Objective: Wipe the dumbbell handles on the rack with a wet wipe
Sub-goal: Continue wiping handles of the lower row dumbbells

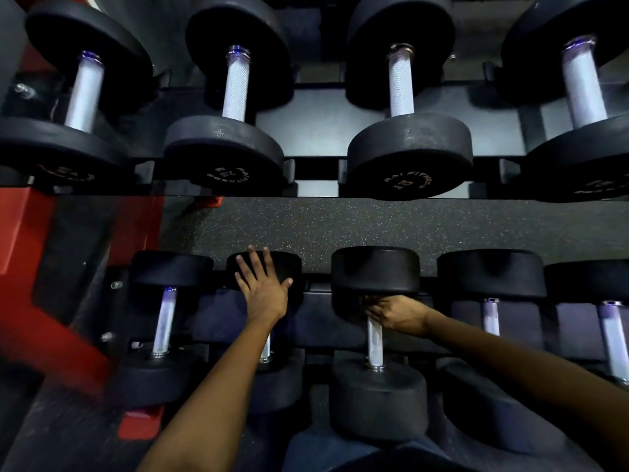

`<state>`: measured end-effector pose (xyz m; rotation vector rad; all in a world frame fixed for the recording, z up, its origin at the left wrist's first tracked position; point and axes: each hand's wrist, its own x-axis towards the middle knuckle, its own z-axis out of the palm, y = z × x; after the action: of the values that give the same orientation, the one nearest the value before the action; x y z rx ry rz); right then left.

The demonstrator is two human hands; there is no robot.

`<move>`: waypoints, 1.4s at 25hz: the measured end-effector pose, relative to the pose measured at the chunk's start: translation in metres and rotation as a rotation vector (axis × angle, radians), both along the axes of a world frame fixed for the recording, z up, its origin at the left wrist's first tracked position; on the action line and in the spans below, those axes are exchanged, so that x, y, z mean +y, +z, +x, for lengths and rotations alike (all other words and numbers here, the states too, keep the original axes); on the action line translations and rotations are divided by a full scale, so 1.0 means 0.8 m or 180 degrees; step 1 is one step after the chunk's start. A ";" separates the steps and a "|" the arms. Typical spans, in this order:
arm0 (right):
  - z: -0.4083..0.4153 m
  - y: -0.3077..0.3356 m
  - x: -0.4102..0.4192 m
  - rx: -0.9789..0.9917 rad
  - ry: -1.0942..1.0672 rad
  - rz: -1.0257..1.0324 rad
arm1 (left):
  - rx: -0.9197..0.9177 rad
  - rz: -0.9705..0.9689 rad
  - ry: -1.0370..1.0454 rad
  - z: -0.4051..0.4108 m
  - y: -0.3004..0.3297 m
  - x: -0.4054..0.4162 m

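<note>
Right now my right hand is curled round the top end of a dumbbell handle on the lower tier, knuckles tucked just under the far weight head. Whether a wipe sits inside that grip I cannot tell; the fingers hide it. That handle runs from 12 down to 6 o'clock, and its near head sits at 6 o'clock from my hand.

Over at 9 o'clock from it, my left hand lies flat, fingers straight and spread, palm pressed on the far head of the neighbouring dumbbell. My left forearm covers most of that dumbbell's handle; only a short bright stretch shows beside the wrist.

Further toward 9 o'clock stands a smaller dumbbell with its handle bare. Toward 3 o'clock from my right hand two more dumbbells wait on the same tier.

Up at 12 o'clock, past a strip of speckled floor, the upper tier carries four larger dumbbells, handles upright in view. A red frame member runs down the 9 o'clock edge.
</note>
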<state>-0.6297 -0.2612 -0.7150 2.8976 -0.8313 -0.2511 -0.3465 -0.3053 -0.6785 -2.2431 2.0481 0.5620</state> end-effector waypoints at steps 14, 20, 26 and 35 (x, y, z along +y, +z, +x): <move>0.049 -0.009 0.004 -0.5973 -0.5954 0.4241 | -0.0012 -0.0269 -0.0074 0.003 -0.010 0.002; 0.076 -0.020 0.008 -0.5340 -0.5966 0.2901 | 0.0074 -0.0573 -0.0126 0.005 -0.023 0.006; 0.114 -0.028 0.017 -0.4497 -0.6289 0.1793 | 0.0024 -0.0763 -0.0168 0.010 -0.032 0.011; 0.129 -0.019 0.037 -0.3980 -0.6343 0.1287 | 0.0134 -0.0844 0.0046 0.003 -0.031 0.012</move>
<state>-0.5268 -0.2320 -0.7299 0.7610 -3.4596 1.3969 -0.3441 -0.2953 -0.7030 -2.4061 2.2475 0.3593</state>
